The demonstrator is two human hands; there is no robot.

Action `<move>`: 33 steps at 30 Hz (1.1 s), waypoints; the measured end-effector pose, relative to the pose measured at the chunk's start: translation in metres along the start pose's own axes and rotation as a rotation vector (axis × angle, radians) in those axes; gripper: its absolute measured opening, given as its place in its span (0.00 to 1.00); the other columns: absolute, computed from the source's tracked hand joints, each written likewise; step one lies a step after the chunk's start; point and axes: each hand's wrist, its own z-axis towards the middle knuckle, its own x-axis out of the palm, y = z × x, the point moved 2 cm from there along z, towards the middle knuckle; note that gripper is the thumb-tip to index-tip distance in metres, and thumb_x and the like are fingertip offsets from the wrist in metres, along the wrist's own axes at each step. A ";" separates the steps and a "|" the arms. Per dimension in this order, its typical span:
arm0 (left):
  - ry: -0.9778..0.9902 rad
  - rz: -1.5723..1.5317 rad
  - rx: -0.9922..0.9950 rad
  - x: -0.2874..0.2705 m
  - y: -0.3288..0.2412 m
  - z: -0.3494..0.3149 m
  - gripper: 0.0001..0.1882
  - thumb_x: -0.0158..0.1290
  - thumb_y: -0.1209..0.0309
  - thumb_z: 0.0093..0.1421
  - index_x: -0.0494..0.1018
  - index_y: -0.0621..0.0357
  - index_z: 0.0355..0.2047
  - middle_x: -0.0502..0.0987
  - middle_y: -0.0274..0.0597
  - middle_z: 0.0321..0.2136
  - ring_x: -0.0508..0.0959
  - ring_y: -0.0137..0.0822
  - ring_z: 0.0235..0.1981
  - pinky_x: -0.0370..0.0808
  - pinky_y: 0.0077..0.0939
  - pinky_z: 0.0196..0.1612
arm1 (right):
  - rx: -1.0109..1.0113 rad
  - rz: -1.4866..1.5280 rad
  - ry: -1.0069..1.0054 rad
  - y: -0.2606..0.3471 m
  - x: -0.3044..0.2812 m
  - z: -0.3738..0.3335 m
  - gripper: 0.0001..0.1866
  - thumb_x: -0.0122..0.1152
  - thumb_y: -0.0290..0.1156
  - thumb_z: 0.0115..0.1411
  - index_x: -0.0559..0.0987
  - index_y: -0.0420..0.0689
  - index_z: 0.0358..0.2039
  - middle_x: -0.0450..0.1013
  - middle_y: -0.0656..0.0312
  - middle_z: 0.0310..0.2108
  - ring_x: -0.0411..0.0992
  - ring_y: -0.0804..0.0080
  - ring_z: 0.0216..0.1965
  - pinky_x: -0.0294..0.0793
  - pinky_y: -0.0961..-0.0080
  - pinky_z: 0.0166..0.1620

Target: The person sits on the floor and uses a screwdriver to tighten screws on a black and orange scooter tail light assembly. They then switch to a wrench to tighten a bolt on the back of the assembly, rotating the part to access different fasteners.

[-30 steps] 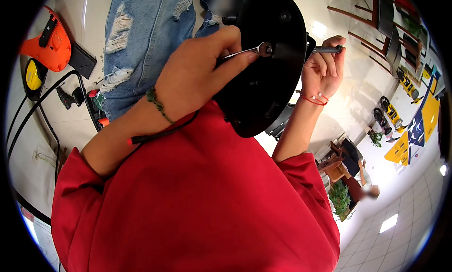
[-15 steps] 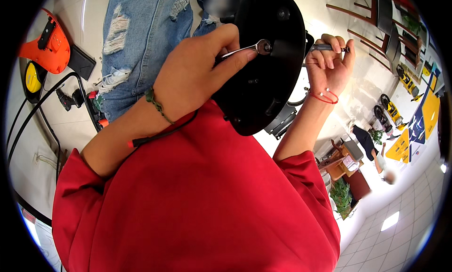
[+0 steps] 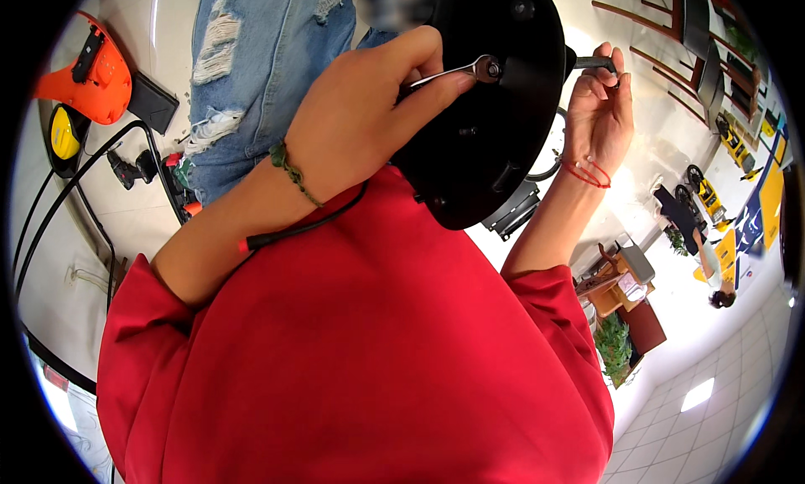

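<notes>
Slanted silver wrench (image 3: pixel 457 70), head around a fastener (image 3: pixel 493 68), on a curved black panel (image 3: pixel 507 128), dark bar (image 3: pixel 594 62) beyond its right edge

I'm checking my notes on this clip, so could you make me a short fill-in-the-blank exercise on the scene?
1. The hand that holds the wrench is the person's ____ one.
2. The wrench's head sits around a fastener on a large cover coloured ____.
3. The bracelet at the wrist of the right hand is ____.
4. The large curved panel at the far left, above a yellow part, is ____.

Missing words: left; black; red; orange.
</notes>
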 end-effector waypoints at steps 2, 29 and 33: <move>-0.019 0.002 0.021 0.002 0.001 0.001 0.13 0.55 0.65 0.67 0.67 0.59 0.29 0.64 0.33 0.17 0.62 0.27 0.20 0.58 0.24 0.24 | -0.024 0.123 0.044 -0.008 -0.004 0.000 0.18 0.47 0.23 0.71 0.64 0.27 0.57 0.66 0.43 0.54 0.71 0.74 0.38 0.75 0.81 0.39; -0.056 0.003 0.030 0.003 0.000 0.001 0.15 0.56 0.59 0.65 0.67 0.57 0.30 0.67 0.44 0.15 0.70 0.43 0.18 0.63 0.36 0.23 | 0.300 0.384 -0.022 -0.029 0.018 0.019 0.29 0.51 0.46 0.71 0.65 0.31 0.57 0.69 0.69 0.30 0.54 0.87 0.17 0.54 0.88 0.21; -0.048 0.005 0.012 0.001 0.001 0.001 0.16 0.56 0.59 0.64 0.67 0.57 0.30 0.68 0.44 0.16 0.70 0.43 0.18 0.63 0.37 0.23 | 0.195 0.169 0.075 -0.019 0.024 0.012 0.29 0.50 0.42 0.71 0.62 0.33 0.64 0.69 0.61 0.38 0.61 0.80 0.29 0.59 0.84 0.29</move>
